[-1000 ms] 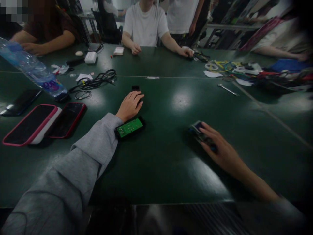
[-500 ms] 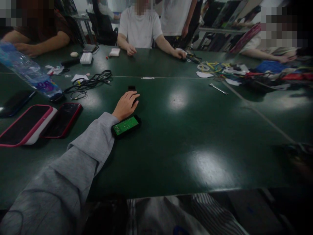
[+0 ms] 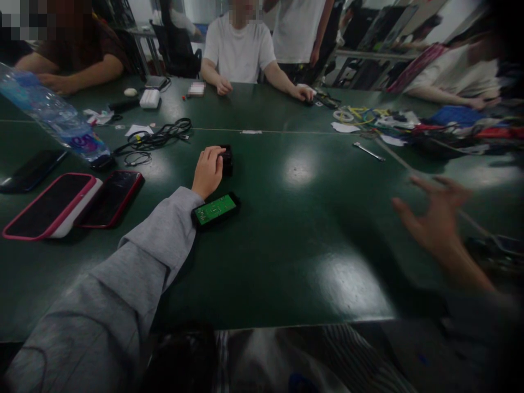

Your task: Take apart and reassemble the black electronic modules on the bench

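Black box [image 3: 228, 164] sat unlifted on the table [image 3: 278, 245], my left hand [image 3: 207, 169] at its left side, fingers together; whether pinching, I could not tell. My right hand [image 3: 440, 218] hung empty, fingers spread, a device [image 3: 507, 245] already down near its wrist.

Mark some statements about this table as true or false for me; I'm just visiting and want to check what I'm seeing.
1. The left hand is at a small black object. True.
2. The right hand is gripping the wrench. False: the right hand is open and blurred, and the wrench lies apart from it on the table.
3. A green-faced device lies near the left hand. True.
4. The tangled black cables lie nearer the wearer than the green-faced device. False: they lie farther away.
5. The table is bright white. False: it is dark green.
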Available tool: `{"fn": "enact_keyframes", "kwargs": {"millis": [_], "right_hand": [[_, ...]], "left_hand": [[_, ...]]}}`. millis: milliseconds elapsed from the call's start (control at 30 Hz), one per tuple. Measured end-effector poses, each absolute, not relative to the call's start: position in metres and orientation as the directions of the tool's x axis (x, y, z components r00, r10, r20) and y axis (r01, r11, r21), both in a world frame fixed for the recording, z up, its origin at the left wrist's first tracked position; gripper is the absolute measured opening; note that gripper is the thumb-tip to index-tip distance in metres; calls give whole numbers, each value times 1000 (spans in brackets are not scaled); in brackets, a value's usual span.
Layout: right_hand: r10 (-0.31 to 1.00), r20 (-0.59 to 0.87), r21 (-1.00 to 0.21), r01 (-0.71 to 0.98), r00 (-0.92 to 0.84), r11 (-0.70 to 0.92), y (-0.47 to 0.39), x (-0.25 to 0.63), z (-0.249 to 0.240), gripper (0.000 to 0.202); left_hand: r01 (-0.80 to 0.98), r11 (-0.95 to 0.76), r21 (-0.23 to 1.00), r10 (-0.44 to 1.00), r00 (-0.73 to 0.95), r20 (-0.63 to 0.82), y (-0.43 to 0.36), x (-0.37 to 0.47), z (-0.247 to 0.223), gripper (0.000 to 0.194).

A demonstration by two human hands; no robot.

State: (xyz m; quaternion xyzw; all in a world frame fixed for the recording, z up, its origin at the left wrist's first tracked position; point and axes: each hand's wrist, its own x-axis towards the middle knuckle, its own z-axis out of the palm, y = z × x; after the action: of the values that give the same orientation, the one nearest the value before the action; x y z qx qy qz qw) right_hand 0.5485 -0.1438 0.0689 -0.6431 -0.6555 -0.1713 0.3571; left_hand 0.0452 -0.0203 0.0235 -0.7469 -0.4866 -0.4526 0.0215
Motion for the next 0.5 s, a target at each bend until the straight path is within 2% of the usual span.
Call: {"fn": "enact_keyframes", "kwargs": {"millis": [67, 167, 267, 433, 500], "right_hand": [[743, 662, -233, 916, -97, 327, -114, 502, 55, 83], [753, 616, -308, 809, -233, 501, -77, 404, 36, 67], [774, 549, -372, 737, -314, 564, -54, 315, 26, 59], [722, 469, -266, 699, -509, 664, -40, 255, 26, 61], [722, 444, -270, 689, -531, 673, -38, 255, 27, 59]], "left_hand": [[710, -507, 489, 729, 50, 682, -13, 41, 19, 31], [644, -455, 615, 802, -5, 598, -6, 36, 13, 27], [530, -434, 729, 853, -18, 522, -5, 36, 13, 25], [346, -504, 792, 863, 171, 475, -15, 43, 20, 22], [323, -500, 804, 866, 164, 473, -17, 45, 22, 21]]}}
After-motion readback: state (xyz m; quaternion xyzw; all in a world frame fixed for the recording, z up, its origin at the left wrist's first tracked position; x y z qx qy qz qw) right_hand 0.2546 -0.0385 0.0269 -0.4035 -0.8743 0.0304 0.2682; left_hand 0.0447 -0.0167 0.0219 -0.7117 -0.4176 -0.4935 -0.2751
